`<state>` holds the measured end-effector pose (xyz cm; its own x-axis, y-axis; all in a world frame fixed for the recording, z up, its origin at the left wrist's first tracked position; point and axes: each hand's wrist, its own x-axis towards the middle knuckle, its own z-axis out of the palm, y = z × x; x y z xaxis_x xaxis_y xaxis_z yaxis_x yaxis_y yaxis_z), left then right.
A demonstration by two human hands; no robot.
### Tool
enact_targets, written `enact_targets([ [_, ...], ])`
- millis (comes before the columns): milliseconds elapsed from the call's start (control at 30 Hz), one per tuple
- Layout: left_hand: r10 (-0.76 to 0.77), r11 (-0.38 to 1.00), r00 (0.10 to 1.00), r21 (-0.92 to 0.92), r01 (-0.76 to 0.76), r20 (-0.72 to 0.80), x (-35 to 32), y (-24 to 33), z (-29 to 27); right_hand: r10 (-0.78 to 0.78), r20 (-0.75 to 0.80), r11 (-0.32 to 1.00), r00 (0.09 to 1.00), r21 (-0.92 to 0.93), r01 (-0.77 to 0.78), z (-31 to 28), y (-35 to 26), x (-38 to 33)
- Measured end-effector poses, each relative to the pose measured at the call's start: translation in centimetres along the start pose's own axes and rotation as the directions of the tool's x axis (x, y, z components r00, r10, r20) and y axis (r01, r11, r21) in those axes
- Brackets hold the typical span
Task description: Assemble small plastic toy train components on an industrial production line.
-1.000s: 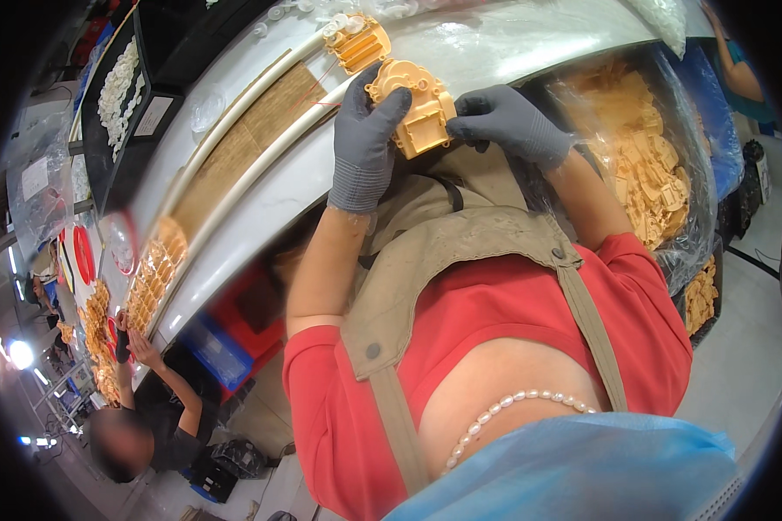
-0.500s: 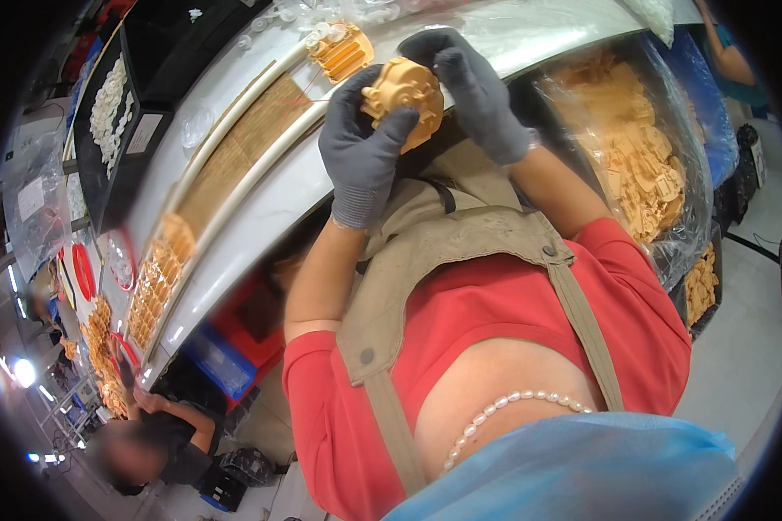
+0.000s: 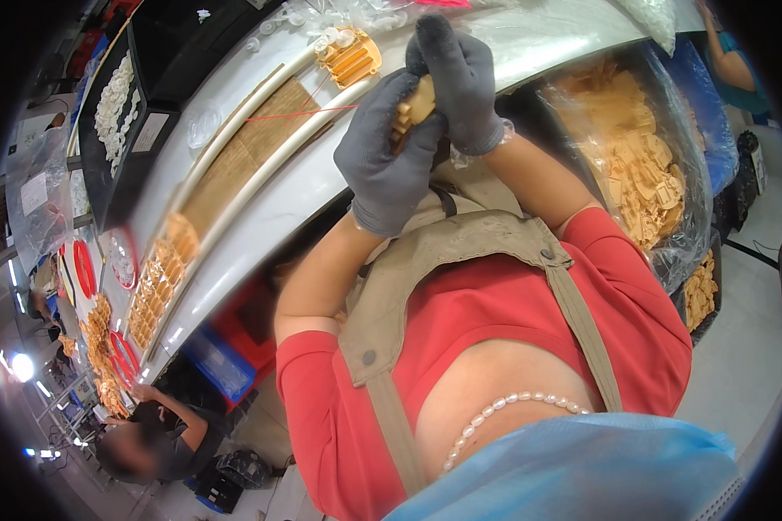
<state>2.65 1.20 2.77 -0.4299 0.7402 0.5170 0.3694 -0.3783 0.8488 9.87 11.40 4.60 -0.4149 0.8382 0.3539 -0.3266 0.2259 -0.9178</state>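
Both of my hands wear grey gloves and close together on one tan plastic part [image 3: 415, 106] held up over the near edge of the metal workbench [image 3: 261, 217]. My left hand [image 3: 384, 161] wraps it from below and the left. My right hand [image 3: 457, 80] covers it from above and the right, so only a small edge of the part shows between the gloves. Another tan part [image 3: 349, 57] lies on the bench just beyond my hands.
A clear bag of tan parts [image 3: 634, 165] sits at my right. Brown mats [image 3: 235, 156] and stacked tan pieces [image 3: 161, 278] lie along the bench. A black tray of white parts [image 3: 113, 95] is at far left. A co-worker [image 3: 152, 438] crouches at lower left.
My hands turned the tan part and closed tighter round it, lifting it slightly. It was mostly exposed a second ago and is now nearly hidden between the gloves.
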Motion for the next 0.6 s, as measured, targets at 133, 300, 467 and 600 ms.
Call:
enact_targets([
  [133,-0.142,0.96,0.99,-0.245,0.138,0.001,0.7,-0.4,-0.4,-0.076,0.086,0.996,0.993,0.046,0.073,-1.1,1.1,1.1],
  [300,-0.315,0.597,0.948,-0.77,0.223,0.03,2.1,0.6,-1.7,-0.164,0.192,0.984,0.968,-0.033,0.173,-3.6,-0.5,0.4],
  [467,-0.312,0.565,0.947,-0.785,0.253,0.08,2.6,-0.4,-1.6,0.186,0.344,0.979,0.92,-0.147,-0.142,-3.8,-1.6,-0.2],
  [600,-0.317,0.825,0.947,-0.475,0.304,0.056,2.1,-2.2,-1.7,0.336,0.389,0.877,0.858,-0.461,-0.135,-3.9,-0.4,-0.2],
])
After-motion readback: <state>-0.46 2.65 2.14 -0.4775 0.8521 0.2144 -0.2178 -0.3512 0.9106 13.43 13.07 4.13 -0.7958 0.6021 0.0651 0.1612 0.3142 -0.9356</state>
